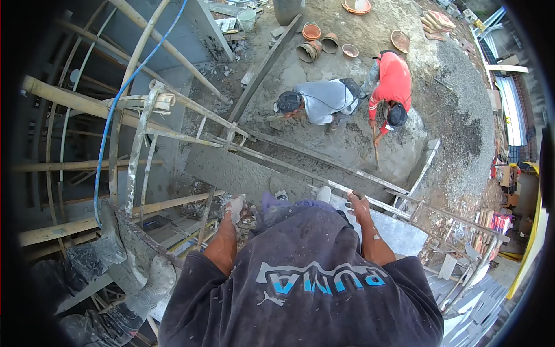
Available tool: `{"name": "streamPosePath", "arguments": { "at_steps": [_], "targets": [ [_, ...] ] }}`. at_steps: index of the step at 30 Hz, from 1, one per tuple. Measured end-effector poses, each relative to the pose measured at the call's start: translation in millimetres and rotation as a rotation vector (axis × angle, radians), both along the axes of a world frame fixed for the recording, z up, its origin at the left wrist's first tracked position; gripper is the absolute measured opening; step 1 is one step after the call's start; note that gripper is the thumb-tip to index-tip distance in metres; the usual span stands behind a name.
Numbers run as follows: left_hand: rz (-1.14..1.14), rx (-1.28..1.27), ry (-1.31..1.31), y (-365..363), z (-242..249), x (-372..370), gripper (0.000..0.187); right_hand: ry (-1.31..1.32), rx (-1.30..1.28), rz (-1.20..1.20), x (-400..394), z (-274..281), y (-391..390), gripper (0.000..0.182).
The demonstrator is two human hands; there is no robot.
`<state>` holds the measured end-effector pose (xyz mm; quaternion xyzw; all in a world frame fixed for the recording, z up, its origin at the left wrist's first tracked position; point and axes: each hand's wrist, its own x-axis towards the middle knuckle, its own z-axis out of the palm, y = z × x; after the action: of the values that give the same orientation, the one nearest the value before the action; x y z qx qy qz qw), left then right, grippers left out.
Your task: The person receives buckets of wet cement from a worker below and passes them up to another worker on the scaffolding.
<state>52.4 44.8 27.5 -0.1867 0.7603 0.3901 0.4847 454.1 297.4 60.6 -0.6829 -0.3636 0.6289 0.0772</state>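
My left hand [235,207], smeared with pale cement, hangs at my left side with its fingers stretched forward and nothing held. It is close to a bamboo pole [207,217] and the edge of a wet grey cement strip [231,173]. On the other side, my right hand [359,207] is held out with fingers apart, also with cement spots. Its fingertips overlap a paint-splashed wooden ladder [300,169] in this view. My feet show between the hands, a sandal [278,189] on the left one. Beyond them runs a long formwork board [329,159].
Bamboo scaffolding [75,107] with a blue hose [121,87] stands at left. Below, a person in grey [326,99] bends over wet cement, and a person in red [395,81] works with a long-handled tool. Buckets [311,31] and a gravel pile [462,98] lie farther off.
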Motion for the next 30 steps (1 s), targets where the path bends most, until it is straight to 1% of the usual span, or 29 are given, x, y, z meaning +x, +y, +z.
{"name": "streamPosePath", "arguments": {
  "at_steps": [2,5,8,9,10,12,14,17,19,22,23,24,25,26,29,30],
  "targets": [
    [-0.019,-0.008,-0.001,14.7,6.5,21.0,0.010,0.003,-0.003,-0.027,27.2,-12.9,7.5,0.053],
    [0.015,0.055,0.015,32.7,36.8,56.5,0.013,-0.011,-0.044,0.003,68.4,-17.4,8.3,0.053],
    [0.059,0.060,0.022,27.7,40.2,77.9,0.018,-0.034,-0.080,0.035,102.1,-33.6,2.7,0.055],
    [0.081,0.045,0.050,24.1,30.9,81.1,0.018,-0.043,-0.086,0.027,112.8,-36.1,1.9,0.055],
    [0.097,0.030,0.075,17.0,23.8,85.1,0.018,-0.043,-0.095,0.036,125.4,-44.8,-0.4,0.056],
    [0.079,0.048,-0.009,-4.0,22.3,95.0,0.018,-0.047,-0.080,0.094,143.3,-51.3,-0.9,0.059],
    [0.182,0.016,-0.039,-33.3,3.4,103.6,0.021,-0.046,-0.061,0.116,148.9,-53.6,2.2,0.061],
    [0.141,0.024,-0.102,-62.6,8.1,119.5,0.018,0.002,-0.031,0.147,139.9,-62.8,17.2,0.063],
    [-0.040,-0.010,-0.043,-80.2,1.1,115.5,0.019,0.032,-0.024,0.180,130.7,-55.4,28.4,0.064],
    [-0.298,-0.065,0.037,-98.4,-15.1,112.2,0.020,0.097,0.085,0.171,117.5,-43.9,33.9,0.064],
    [-0.380,-0.082,0.062,-100.3,-18.1,111.2,0.021,0.116,0.111,0.161,118.4,-58.9,31.3,0.063],
    [-0.257,-0.097,0.057,-87.4,-7.1,115.8,0.022,0.134,0.137,0.153,117.1,-81.5,28.1,0.063],
    [-0.132,-0.112,0.051,-60.6,16.4,126.7,0.024,0.153,0.164,0.147,118.6,-96.8,24.2,0.062],
    [-0.006,-0.126,0.044,-35.6,33.4,134.1,0.025,0.156,0.154,0.144,121.3,-95.6,21.4,0.062],
    [-0.056,-0.048,-0.006,-5.3,38.5,124.6,0.028,0.128,0.145,0.152,131.7,-96.9,10.6,0.062],
    [0.030,-0.017,0.044,7.7,42.2,131.1,0.031,0.095,0.155,0.164,136.7,-100.5,6.3,0.062]
  ]
}}
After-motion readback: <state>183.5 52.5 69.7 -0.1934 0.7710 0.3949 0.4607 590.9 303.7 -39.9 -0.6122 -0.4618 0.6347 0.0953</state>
